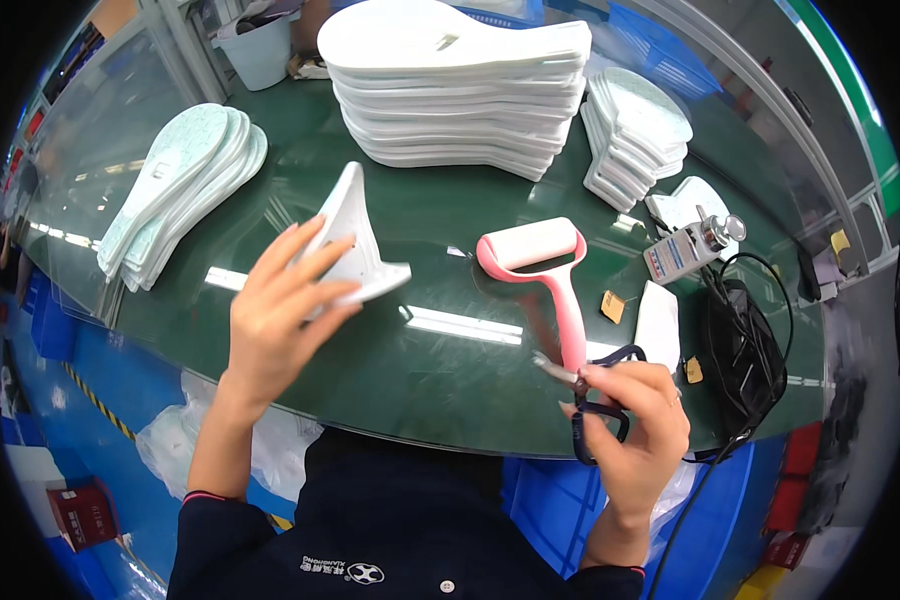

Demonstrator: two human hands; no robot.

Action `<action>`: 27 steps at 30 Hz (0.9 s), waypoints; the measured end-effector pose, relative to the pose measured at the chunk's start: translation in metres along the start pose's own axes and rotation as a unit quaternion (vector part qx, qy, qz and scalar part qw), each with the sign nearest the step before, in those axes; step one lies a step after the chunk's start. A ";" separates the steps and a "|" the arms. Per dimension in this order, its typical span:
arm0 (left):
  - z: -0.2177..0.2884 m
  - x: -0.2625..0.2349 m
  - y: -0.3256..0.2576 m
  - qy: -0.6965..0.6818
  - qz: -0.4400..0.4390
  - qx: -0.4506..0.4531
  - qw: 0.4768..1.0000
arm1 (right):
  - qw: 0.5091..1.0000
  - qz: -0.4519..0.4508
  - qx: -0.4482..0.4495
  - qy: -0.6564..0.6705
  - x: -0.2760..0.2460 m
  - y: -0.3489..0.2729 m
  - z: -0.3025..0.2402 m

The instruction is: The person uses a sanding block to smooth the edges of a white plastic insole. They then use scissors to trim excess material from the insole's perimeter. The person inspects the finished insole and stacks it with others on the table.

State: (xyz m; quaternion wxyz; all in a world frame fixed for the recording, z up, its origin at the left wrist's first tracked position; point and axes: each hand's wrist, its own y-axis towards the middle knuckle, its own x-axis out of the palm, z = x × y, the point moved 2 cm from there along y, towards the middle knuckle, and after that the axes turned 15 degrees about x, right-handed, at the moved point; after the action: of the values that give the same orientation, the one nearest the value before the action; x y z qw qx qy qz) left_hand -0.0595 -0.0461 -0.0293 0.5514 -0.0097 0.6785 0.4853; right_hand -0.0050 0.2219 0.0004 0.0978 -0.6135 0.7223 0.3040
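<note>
My left hand point(288, 305) has its fingers spread along one side of a thin white shaped pad point(355, 245), which it holds tilted up on edge above the table. Where the fingertips meet the pad is partly hidden. In my right hand point(635, 425) is a pair of scissors point(602, 408) with dark blue handles, the metal blades pointing left. A pink-handled roller point(562, 300) with a white cylinder lies just beyond the scissors. A tall stack of white paddle-shaped pads point(455, 95) stands at the back, with a lower fanned pile of pale green-white pads point(175, 185) at the left.
Another pile of pads point(635, 135) sits at the back right of the green table point(440, 385). Nearby are a metal-topped bottle point(685, 250), a white pad point(658, 325), small brown pieces point(612, 306) and a black bag with cables point(742, 350). A pale bin point(257, 55) stands behind.
</note>
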 end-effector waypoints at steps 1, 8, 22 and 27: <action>0.006 -0.002 -0.004 0.017 -0.036 0.024 0.999 | 0.999 0.009 -0.032 -0.037 0.001 -0.001 -0.002; 0.043 -0.025 0.011 -0.185 -0.056 -0.014 0.981 | 0.957 0.052 -0.213 -0.190 0.011 -0.018 -0.023; 0.028 -0.040 -0.013 -0.373 0.030 -0.177 0.910 | 0.903 0.024 -0.308 -0.298 0.028 -0.020 -0.034; 0.011 -0.064 -0.080 -0.469 -0.030 -0.304 0.829 | 0.927 0.042 -0.295 -0.227 0.026 -0.013 -0.027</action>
State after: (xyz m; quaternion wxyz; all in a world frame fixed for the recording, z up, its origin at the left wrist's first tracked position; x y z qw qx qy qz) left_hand 0.0177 -0.1141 -0.0317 0.7865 0.0315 0.1556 0.5968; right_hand 0.0079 0.1847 0.0040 0.0609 -0.4984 0.5839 0.6379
